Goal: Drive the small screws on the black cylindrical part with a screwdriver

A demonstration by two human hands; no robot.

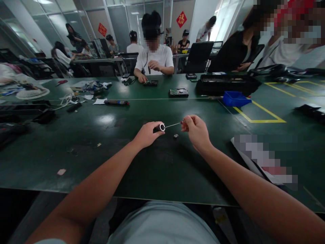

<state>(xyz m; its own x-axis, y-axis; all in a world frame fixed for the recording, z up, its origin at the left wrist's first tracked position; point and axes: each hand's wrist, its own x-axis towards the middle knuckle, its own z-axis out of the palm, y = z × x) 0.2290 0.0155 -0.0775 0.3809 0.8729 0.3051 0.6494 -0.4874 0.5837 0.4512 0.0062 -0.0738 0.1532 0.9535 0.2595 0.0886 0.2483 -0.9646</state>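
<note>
Dark and cylindrical, the tube (pixel 159 128) over the glossy green table (pixel 142 173) aims its round, white-ringed end rightward and nearer, left hand (pixel 148 134) fingers curled around it, right hand (pixel 197 131) fingers pinching a thin, straight rod (pixel 173 125).

Blue bin (pixel 235 99), white fan (pixel 33 93), hard drive (pixel 179 92)

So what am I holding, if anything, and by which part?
Your left grip holds a dark, bright-rimmed cylinder around its body; your right grip pinches a thin, straight, silvery rod by the end farther from the cylinder.
</note>
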